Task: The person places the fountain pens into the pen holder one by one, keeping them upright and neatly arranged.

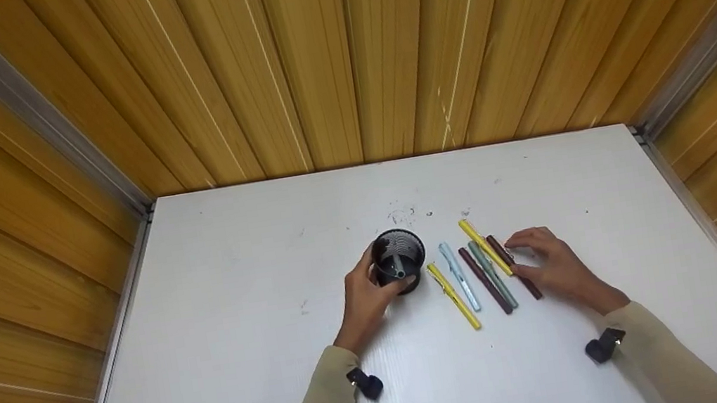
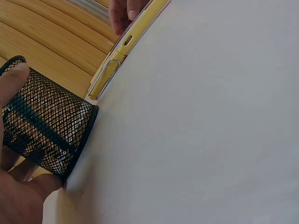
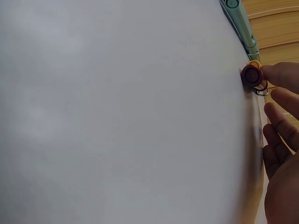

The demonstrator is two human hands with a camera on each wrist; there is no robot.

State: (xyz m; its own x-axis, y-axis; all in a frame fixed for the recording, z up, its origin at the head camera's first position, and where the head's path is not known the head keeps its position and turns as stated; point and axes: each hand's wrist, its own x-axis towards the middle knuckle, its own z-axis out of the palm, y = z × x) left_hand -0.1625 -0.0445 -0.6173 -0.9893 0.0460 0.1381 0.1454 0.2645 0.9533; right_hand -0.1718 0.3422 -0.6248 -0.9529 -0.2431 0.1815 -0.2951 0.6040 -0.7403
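Note:
My left hand [image 1: 372,292] grips a black wire-mesh pen cup [image 2: 51,116], thumb at its rim and fingers round its side. Inside the cup stands one greenish pen [image 1: 399,266]. On the right, my right hand [image 1: 553,265] is at a dark brown pen [image 1: 530,286], the rightmost in a row. Its thumb touches this pen [image 3: 252,75], while the other fingers are loosely bent beside it. Just left lie a yellow pen [image 1: 478,238], a green pen [image 1: 490,271] and another dark brown pen [image 1: 484,280].
Nearer the cup lie a light blue pen [image 1: 459,277] and a second yellow pen [image 1: 454,297]. All rest on a white table [image 1: 239,305] with small dark marks. Wood-look panels [image 1: 316,58] rise behind the table and at both sides.

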